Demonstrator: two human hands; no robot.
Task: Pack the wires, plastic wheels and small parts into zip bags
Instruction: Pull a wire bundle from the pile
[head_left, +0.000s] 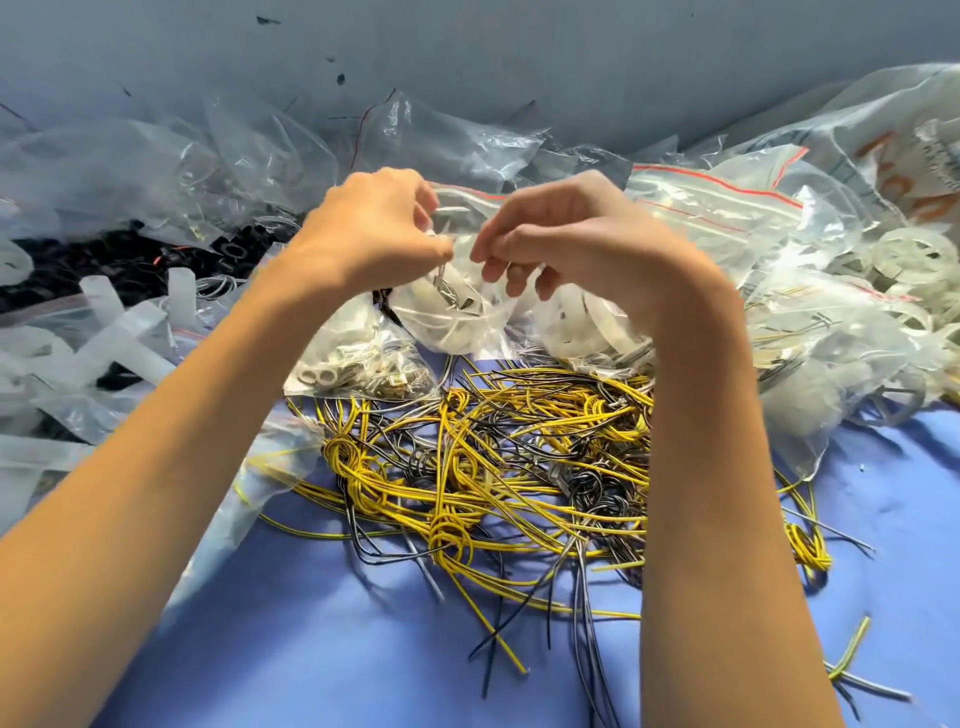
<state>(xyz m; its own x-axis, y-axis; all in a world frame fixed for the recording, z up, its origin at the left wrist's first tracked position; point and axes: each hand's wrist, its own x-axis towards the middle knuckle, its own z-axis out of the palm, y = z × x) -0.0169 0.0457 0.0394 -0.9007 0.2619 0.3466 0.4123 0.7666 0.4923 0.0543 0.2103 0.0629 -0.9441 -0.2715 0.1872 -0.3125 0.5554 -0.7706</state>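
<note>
While left hand (374, 228), right hand (566, 234) pinch zip bag (457, 317), wires (493, 467) lie just beneath.

The zip bags (717, 213) are clear, glossy, crinkled plastic. The wires (467, 467) wear smooth yellow and black insulation. The tabletop (322, 649) looks matt blue, perhaps cloth. The plastic wheels (904, 254) at right are frosted white.

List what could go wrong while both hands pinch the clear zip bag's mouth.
The left hand and right hand pinch only the top of the clear plastic zip bag; badly sealed, its white parts could spill. The tangled yellow and black wires lie just below, so spilled parts might vanish among them.
</note>
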